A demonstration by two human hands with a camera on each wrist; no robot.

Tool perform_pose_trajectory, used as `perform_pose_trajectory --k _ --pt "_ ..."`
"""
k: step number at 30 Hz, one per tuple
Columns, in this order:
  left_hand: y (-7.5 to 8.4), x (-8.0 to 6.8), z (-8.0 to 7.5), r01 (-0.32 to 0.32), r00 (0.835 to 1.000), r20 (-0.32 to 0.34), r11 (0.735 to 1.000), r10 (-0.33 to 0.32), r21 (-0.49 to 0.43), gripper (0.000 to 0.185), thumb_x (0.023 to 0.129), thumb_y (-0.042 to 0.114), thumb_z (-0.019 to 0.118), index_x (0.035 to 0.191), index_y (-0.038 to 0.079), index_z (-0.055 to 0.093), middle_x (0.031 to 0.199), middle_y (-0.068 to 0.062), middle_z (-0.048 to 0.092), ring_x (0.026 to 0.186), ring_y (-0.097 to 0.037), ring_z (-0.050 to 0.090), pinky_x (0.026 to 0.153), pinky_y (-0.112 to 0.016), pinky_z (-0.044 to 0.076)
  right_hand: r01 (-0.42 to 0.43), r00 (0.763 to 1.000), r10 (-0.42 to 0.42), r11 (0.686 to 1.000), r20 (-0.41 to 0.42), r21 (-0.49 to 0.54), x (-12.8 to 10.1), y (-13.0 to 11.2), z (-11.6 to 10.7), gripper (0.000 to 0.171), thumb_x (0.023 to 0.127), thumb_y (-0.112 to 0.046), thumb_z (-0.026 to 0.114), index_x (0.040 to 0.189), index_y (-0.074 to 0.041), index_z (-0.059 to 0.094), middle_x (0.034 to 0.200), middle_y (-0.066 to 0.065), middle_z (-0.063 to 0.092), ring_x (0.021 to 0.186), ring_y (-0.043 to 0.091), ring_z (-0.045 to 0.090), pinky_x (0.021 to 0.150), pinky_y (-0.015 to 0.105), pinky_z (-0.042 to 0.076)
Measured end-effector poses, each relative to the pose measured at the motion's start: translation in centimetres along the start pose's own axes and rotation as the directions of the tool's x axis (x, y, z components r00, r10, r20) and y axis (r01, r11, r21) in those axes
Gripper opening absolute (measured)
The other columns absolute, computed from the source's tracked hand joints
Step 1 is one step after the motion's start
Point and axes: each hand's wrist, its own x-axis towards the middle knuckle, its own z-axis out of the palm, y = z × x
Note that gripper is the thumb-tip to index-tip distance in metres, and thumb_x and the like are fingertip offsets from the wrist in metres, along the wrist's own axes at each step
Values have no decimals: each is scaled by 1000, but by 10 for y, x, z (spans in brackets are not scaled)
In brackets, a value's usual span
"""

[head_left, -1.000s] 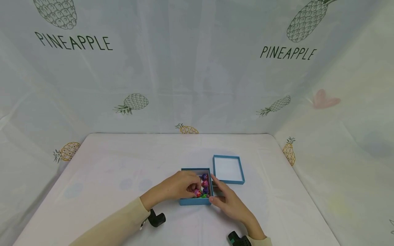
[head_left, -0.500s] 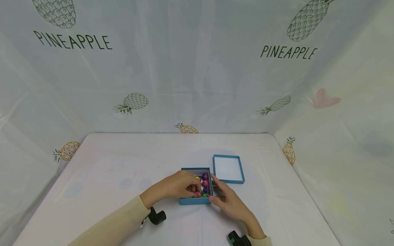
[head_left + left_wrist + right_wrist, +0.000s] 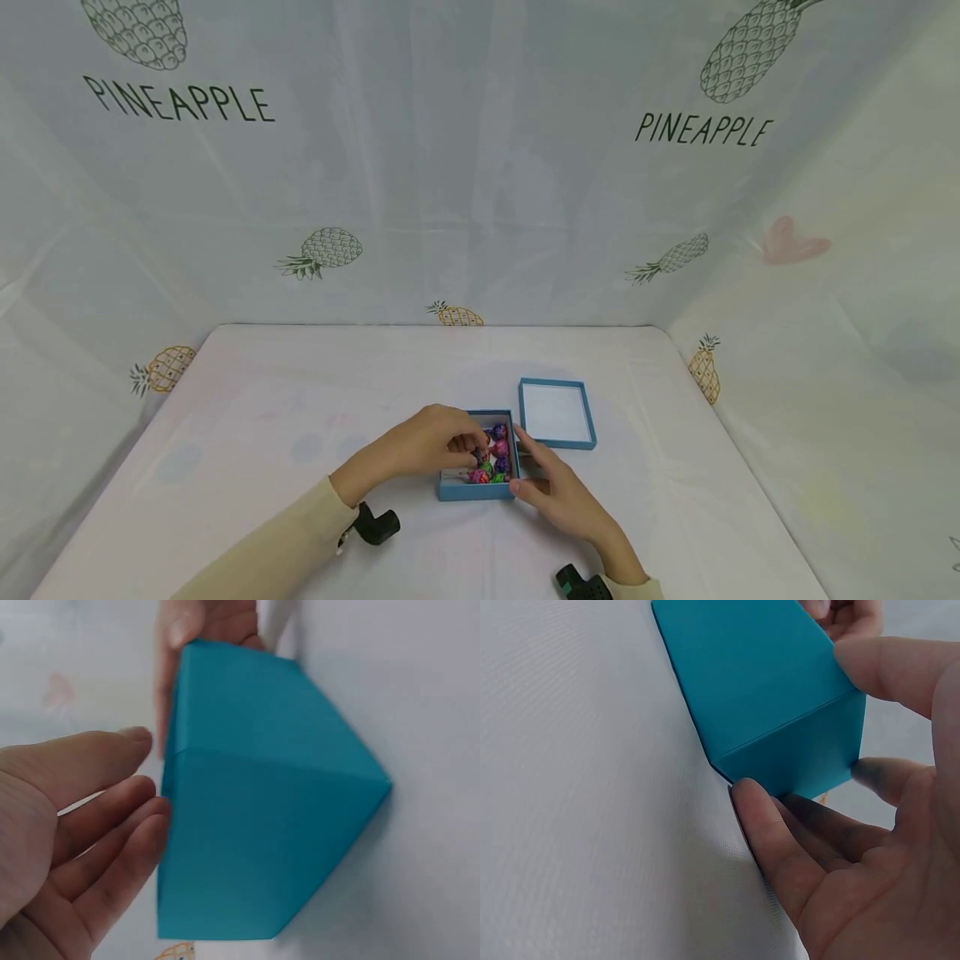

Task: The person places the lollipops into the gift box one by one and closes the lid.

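- The blue box (image 3: 477, 490) sits on the table (image 3: 300, 392), near the front edge and a little right of the middle; its lid is off.
- Inside the blue box lie wrapped sweets (image 3: 491, 458) in pink, purple and green, crowded toward its right half, with a bare pale strip of floor showing at the near left.
- The left hand (image 3: 431, 442) reaches in over the box's left wall from the left, fingers curled down among the sweets. The head view is too small to show whether the fingertips pinch one.
- In the left wrist view the left hand (image 3: 75, 825) shows loosely spread fingers lying just beside the outer wall of the blue box (image 3: 255, 825), lightly bent rather than clenched.
- The right hand (image 3: 558, 492) lies against the box's right wall, thumb and fingers resting along that side and the near right corner.
- In the right wrist view the right hand (image 3: 855, 847) cups a corner of the blue box (image 3: 757, 682), with one finger lying on the table along the bottom edge and the thumb above; the fingers are relaxed and fairly straight.
- The blue lid (image 3: 557, 414) lies upside down, white inside facing up, just behind and to the right of the box, a narrow gap apart.
- Pale sleeves cover both forearms, and a dark wrist camera (image 3: 377, 527) shows under the left one.
- A cloth with pineapple prints (image 3: 330, 248) hangs behind and beside the table.
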Motion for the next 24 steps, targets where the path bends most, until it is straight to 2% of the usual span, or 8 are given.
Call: perform_pose_trajectory --k 4,10,14,18,21,24 --pt "-1 -2 -13 20 996 -85 1000 -18 12 17 97 16 81 113 12 78 96 13 71 86 1 63 79 -21 57 4 1000 -5 1000 9 12 0 -3 0 77 106 -28 68 170 -24 26 165 23 39 141 43 53 100 33 56" --pt "-3 0 -26 51 981 -189 999 -52 -12 18 99 17 78 116 13 76 100 12 72 91 -2 66 83 -24 58 19 1000 -19 1000 12 -5 -2 -9 -11 75 107 -27 66 170 -19 27 162 22 44 136 42 57 102 45 57" --pt "-2 6 -30 104 968 -225 993 -113 -51 20 101 20 76 120 16 75 104 11 72 95 -4 66 88 -26 58 68 997 -69 997 -27 -34 -4 -15 -34 73 107 -22 66 169 -20 28 157 23 49 130 41 61 99 43 59" --pt "-2 17 -30 157 953 -248 983 -175 -93 22 102 23 74 123 18 74 107 10 73 98 -4 66 92 -26 57 108 988 -118 988 -94 -107 -4 -19 -61 72 106 -20 68 168 -20 31 153 23 54 127 39 64 97 37 59" --pt "-1 26 -30 175 944 -258 976 -205 -132 22 103 24 73 124 18 73 107 9 73 100 -6 66 93 -28 57 98 985 -121 979 -125 -177 -3 -23 -78 70 106 -24 68 167 -17 34 152 21 56 126 35 65 97 40 58" --pt "2 35 -30 189 937 -262 966 -230 -175 23 103 25 71 126 18 73 108 8 73 102 -8 67 95 -31 57 69 983 -105 971 -151 -227 0 -27 -93 67 107 -26 67 166 -15 37 150 19 58 126 33 65 98 49 58"
